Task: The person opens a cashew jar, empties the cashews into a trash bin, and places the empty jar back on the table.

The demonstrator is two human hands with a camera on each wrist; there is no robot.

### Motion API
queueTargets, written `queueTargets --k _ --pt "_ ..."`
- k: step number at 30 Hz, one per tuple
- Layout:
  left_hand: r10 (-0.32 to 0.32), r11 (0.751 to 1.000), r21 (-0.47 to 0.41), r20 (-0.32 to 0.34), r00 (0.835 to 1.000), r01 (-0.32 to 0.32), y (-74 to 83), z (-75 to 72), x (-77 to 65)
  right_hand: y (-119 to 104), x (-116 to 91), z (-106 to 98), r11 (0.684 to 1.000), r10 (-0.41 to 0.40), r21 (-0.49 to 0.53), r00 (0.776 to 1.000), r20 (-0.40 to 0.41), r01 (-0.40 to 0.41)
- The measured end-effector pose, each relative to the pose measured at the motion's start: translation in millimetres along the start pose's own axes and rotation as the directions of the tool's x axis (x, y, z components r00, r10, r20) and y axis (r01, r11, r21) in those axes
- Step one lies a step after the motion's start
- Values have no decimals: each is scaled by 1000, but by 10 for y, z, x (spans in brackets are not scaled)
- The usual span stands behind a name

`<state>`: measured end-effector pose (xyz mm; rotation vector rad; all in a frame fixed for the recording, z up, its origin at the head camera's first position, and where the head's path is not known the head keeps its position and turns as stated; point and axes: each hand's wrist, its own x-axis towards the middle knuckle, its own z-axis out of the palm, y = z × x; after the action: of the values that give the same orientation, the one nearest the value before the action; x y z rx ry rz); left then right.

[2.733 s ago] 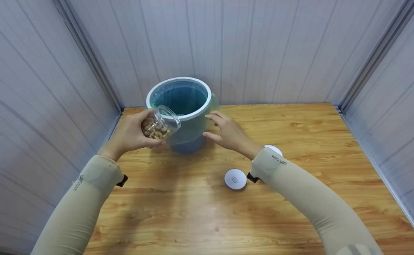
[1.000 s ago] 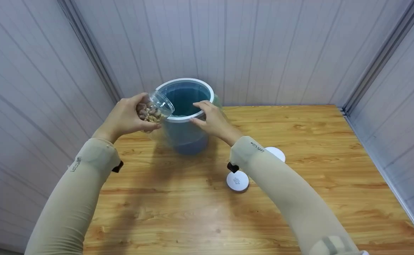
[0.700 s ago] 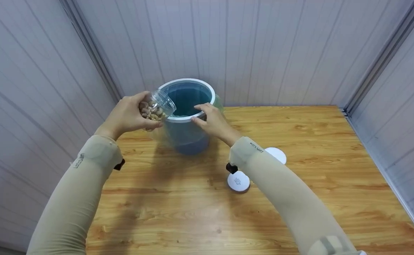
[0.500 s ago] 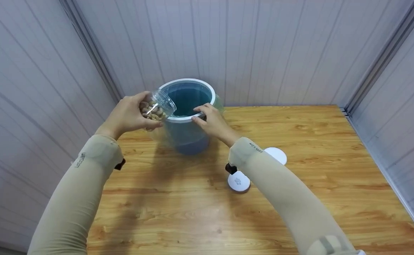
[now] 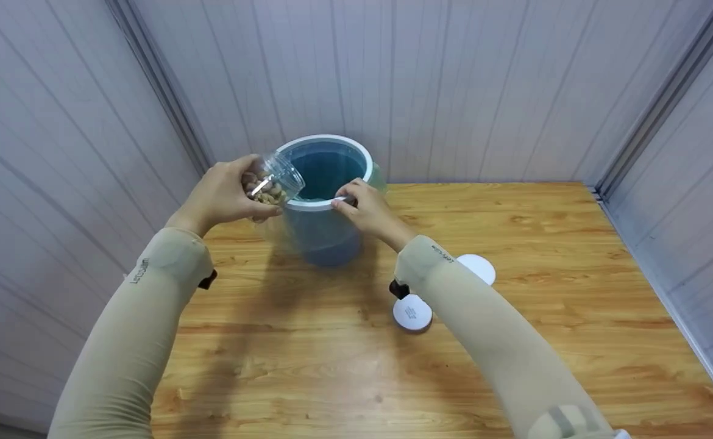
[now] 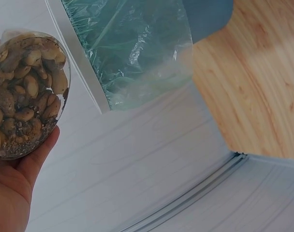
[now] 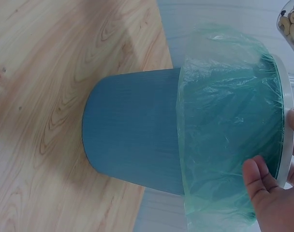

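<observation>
My left hand [image 5: 219, 195] grips a clear jar [image 5: 285, 174] of nuts [image 5: 265, 189]. The jar lies tilted, its uncovered mouth pointing right over the near-left rim of a blue trash bin [image 5: 332, 251]. Pale nuts also fill the jar's round end in the left wrist view, with fingers and palm around it. With my right hand [image 5: 365, 210] I pinch the bin's white rim [image 5: 368, 164] on its near right side. A thin green bag [image 7: 224, 121] lines the bin and hangs down over its outside.
A white round lid [image 5: 412, 313] with small print lies on the wooden table [image 5: 308, 378]. Another white disc [image 5: 477, 268] is partly hidden behind my right forearm. Pale panel walls [image 5: 454, 91] enclose the table at the back and both sides.
Over these seconds my left hand has raised the jar to the bin's rim. My right hand has moved to the rim, and its fingers have closed onto it since half a second ago.
</observation>
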<state>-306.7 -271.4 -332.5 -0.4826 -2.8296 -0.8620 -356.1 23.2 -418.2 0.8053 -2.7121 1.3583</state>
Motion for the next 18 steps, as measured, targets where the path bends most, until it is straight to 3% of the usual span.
queueTargets --k 8,18 --pt "-17 1000 -16 7 1000 17 -22 -49 18 -40 20 43 999 -22 -42 1000 17 22" --pt "-46 999 6 14 999 46 9 -131 45 -111 25 77 999 33 -32 998 54 -32"
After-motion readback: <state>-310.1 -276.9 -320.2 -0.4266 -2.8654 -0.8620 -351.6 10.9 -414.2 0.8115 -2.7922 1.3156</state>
